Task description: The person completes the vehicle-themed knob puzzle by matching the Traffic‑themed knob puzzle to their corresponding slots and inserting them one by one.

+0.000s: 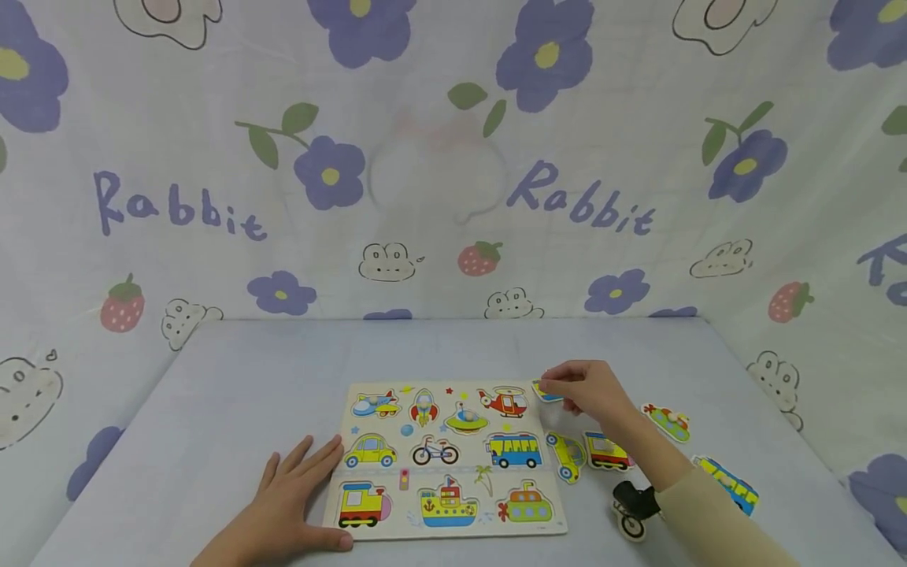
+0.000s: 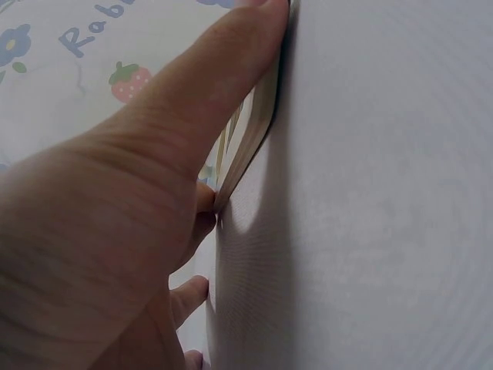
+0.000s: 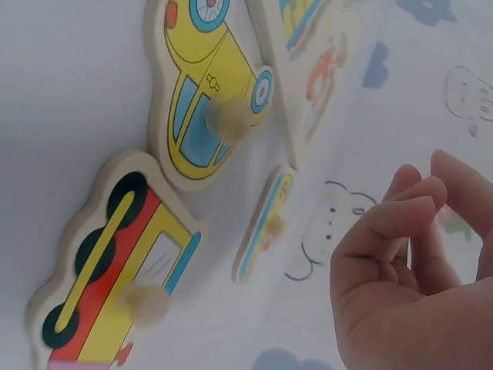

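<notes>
My left hand (image 1: 294, 496) lies with its fingers spread against the left side of a wooden vehicle puzzle board (image 1: 445, 540). Its thumb (image 2: 223, 69) runs along the board's front edge. Beyond the board's far right corner, my right hand (image 1: 588, 391) has its fingers bent and fingertips close together, with nothing seen between them. Near those fingers, the boat piece (image 3: 266, 223) lies on the table, its knob free; in the head view the fingers partly cover it. A yellow car piece (image 3: 208, 100) and a train piece (image 3: 123, 262) lie nearby.
More loose pieces lie to the right: a submarine (image 1: 666, 422), a bus (image 1: 728, 483) and a wheeled piece (image 1: 631, 525) partly hidden by the black wrist device (image 1: 634, 499). Knobbed pieces, including a plane (image 1: 372, 405), sit in the board's top row. A patterned cloth (image 1: 439, 197) hangs behind.
</notes>
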Demonstrator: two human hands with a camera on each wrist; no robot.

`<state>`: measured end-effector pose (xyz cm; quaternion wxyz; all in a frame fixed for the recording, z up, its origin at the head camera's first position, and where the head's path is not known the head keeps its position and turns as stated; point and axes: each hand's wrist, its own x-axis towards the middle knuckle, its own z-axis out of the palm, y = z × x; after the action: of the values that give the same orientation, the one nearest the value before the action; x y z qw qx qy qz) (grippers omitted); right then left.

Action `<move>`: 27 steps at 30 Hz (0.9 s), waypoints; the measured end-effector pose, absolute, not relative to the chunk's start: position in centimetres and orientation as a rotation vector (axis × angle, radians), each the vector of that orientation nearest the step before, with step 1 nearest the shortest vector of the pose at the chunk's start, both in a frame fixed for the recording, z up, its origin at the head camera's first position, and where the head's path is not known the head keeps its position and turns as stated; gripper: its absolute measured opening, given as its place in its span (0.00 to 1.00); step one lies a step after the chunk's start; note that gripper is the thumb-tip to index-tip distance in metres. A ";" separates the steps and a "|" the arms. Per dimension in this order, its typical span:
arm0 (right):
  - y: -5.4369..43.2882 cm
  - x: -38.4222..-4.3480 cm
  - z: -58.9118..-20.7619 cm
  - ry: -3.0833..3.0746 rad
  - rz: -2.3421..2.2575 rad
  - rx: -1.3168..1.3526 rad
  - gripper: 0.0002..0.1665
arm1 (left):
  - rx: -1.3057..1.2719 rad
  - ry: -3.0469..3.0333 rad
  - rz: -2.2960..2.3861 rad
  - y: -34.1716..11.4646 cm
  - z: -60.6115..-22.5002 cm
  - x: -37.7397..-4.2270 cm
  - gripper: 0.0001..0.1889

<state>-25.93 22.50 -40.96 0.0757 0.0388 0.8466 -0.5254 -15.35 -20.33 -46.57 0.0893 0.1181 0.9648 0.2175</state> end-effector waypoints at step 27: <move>39.2 -20.4 -42.4 1.977 -1.247 -0.706 0.12 | 0.411 2.905 0.625 -20.8 -46.8 -15.2 0.65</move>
<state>-20.38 39.20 -42.43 0.3429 -0.2716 0.7606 -0.4798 -15.20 -20.80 -46.79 0.0708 0.1368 0.9660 0.2078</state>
